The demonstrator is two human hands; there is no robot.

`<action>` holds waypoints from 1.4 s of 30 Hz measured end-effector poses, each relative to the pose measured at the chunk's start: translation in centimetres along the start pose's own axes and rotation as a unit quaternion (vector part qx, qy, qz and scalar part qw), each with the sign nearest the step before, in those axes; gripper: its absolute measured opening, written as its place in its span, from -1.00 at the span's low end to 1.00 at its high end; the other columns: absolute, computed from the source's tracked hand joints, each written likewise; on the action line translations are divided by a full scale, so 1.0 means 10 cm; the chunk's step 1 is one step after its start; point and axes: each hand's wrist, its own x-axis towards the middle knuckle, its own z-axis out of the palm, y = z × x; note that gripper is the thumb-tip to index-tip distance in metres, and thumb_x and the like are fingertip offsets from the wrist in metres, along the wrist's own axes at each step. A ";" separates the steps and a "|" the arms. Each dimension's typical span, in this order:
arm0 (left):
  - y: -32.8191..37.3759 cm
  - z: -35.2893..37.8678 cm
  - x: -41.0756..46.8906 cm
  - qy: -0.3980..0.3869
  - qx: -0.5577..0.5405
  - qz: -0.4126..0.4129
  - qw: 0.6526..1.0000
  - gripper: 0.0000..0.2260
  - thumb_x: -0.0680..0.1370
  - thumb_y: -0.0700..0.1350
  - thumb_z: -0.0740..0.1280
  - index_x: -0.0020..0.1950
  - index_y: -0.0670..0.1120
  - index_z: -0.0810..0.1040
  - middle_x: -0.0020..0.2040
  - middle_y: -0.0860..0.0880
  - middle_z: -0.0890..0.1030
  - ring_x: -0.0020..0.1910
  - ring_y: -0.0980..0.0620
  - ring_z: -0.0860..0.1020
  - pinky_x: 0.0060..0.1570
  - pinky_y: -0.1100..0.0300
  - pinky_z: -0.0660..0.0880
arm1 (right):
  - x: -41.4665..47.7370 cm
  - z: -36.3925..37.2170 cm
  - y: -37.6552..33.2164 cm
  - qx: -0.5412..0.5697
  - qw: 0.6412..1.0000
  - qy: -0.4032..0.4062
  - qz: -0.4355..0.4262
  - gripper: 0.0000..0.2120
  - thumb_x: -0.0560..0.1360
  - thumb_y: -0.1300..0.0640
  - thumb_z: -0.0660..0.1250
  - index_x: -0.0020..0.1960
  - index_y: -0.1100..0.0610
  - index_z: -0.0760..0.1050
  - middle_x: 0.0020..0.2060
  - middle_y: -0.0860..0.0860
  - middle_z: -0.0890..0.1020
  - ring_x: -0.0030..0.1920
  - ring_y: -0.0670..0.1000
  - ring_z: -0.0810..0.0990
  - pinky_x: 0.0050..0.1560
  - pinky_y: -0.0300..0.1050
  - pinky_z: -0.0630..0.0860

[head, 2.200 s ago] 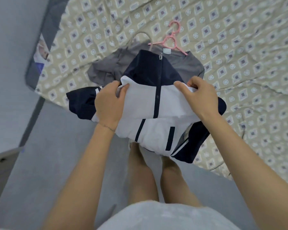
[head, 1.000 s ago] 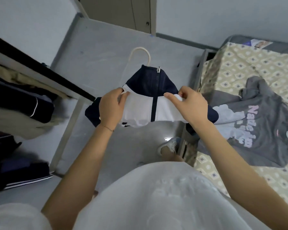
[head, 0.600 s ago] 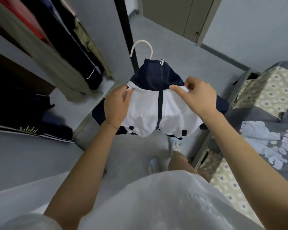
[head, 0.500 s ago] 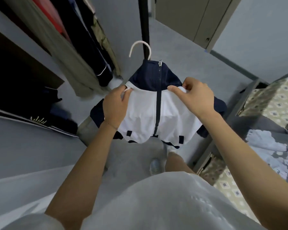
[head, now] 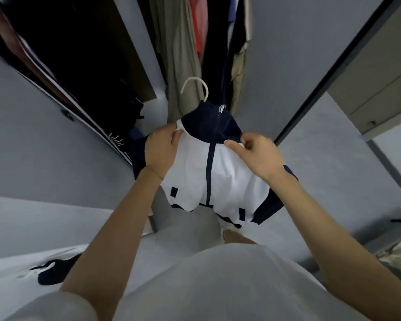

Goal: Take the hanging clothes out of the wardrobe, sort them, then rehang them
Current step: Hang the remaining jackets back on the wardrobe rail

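Looking down through the head camera, I see both bare arms reaching forward, elbows slightly bent, holding a navy-and-white zip jacket (head: 218, 181) up in front of the open wardrobe (head: 130, 56). The left hand (head: 160, 151) grips the jacket's left shoulder, its fingers curled over the seam where white meets navy. A thin bracelet (head: 154, 171) sits at that wrist. The right hand (head: 257, 156) pinches the opposite shoulder, with the thumb stretched along the white cloth and the fingers folded above it. The jacket is zipped to the collar and sits on a pale hanger whose hook (head: 196, 86) rises above the collar, close in front of the hanging clothes (head: 183, 54): beige, red and dark garments inside the wardrobe. I cannot tell whether the hook touches them. The hem hangs above the grey floor (head: 185, 228).
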 end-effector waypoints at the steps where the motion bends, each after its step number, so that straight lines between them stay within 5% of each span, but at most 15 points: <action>1: -0.07 -0.02 0.09 0.012 0.000 -0.009 1.000 -0.73 0.65 -0.13 0.23 -0.14 -0.26 0.56 -0.27 -0.17 0.57 -0.31 -0.01 0.47 -0.33 0.14 0.31 | 0.14 0.04 -0.06 0.007 1.000 -0.012 -0.013 -0.48 0.52 -0.21 0.34 -0.36 0.11 0.20 -0.51 -0.05 0.30 -0.45 -0.03 0.28 -0.39 -0.12 0.22; 5: -0.29 -0.13 0.44 0.061 0.001 -0.042 0.997 -0.60 0.62 0.00 0.12 -0.13 -0.27 0.59 -0.26 -0.21 0.60 -0.29 -0.15 0.54 -0.31 0.02 0.46 | 0.62 0.13 -0.32 0.045 0.997 -0.047 -0.043 -0.49 0.50 -0.14 0.39 -0.37 0.11 0.19 -0.54 -0.06 0.26 -0.47 -0.05 0.22 -0.39 -0.15 0.19; 12: -0.55 -0.38 0.93 0.133 0.057 -0.055 0.988 -0.67 0.60 -0.06 0.18 -0.27 -0.21 0.50 -0.38 -0.20 0.51 -0.41 -0.16 0.50 -0.34 0.11 0.37 | 1.37 0.18 -0.80 0.043 0.993 -0.074 -0.080 -0.51 0.48 -0.13 0.41 -0.39 0.07 0.22 -0.54 -0.07 0.29 -0.48 -0.10 0.29 -0.44 -0.28 0.15; 18: -0.82 -0.50 1.44 0.154 0.115 -0.078 0.978 -0.69 0.64 -0.02 0.20 -0.07 -0.25 0.55 -0.27 -0.18 0.57 -0.31 -0.18 0.56 -0.26 0.12 0.40 | 1.96 0.34 -1.17 0.042 0.992 -0.065 -0.100 -0.53 0.47 -0.13 0.41 -0.39 0.09 0.27 -0.53 -0.08 0.31 -0.46 -0.09 0.29 -0.40 -0.19 0.24; 21: -1.00 -0.54 1.73 0.141 0.117 -0.074 0.980 -0.56 0.63 0.11 0.12 0.26 -0.18 0.55 0.05 -0.18 0.65 -0.02 -0.19 0.63 0.00 -0.06 0.56 | 2.26 0.41 -1.33 0.047 0.994 -0.049 -0.091 -0.52 0.47 -0.15 0.42 -0.38 0.13 0.30 -0.53 -0.08 0.31 -0.49 -0.10 0.28 -0.46 -0.27 0.19; 26: -1.24 -0.67 2.19 0.142 0.201 -0.055 0.968 -0.49 0.63 0.18 0.09 0.45 -0.08 0.44 0.38 -0.19 0.50 0.29 -0.23 0.51 0.32 -0.21 0.39 | 2.69 0.55 -1.65 0.100 0.994 -0.018 -0.051 -0.49 0.47 -0.10 0.44 -0.43 0.08 0.22 -0.56 -0.11 0.26 -0.50 -0.09 0.23 -0.40 -0.15 0.23; 42: -1.51 -1.23 3.13 0.112 0.184 -0.036 0.976 -0.40 0.59 0.23 0.02 0.52 -0.09 0.36 0.48 -0.20 0.38 0.49 -0.26 0.27 0.46 -0.29 0.06 | 3.72 0.75 -2.61 0.160 0.983 0.087 -0.025 -0.52 0.51 -0.01 0.41 -0.40 0.06 0.19 -0.52 -0.07 0.30 -0.47 -0.07 0.28 -0.36 -0.12 0.24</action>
